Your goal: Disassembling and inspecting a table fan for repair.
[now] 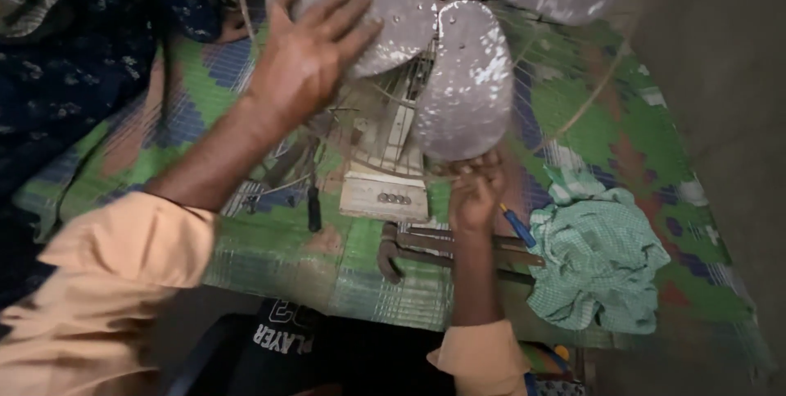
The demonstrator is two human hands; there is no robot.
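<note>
Left hand [307, 56] lies flat, fingers spread, steadying the dusty grey metal fan blade [467, 76] at eleven o'clock; right hand [475, 195] pinches its lower tip (six o'clock), bracing it.

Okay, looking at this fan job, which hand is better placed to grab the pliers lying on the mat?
Probably the right hand. It sits at the tip of the lower fan blade, just above the pliers on the mat. The left hand lies flat on the upper-left blade, farther away.
</note>
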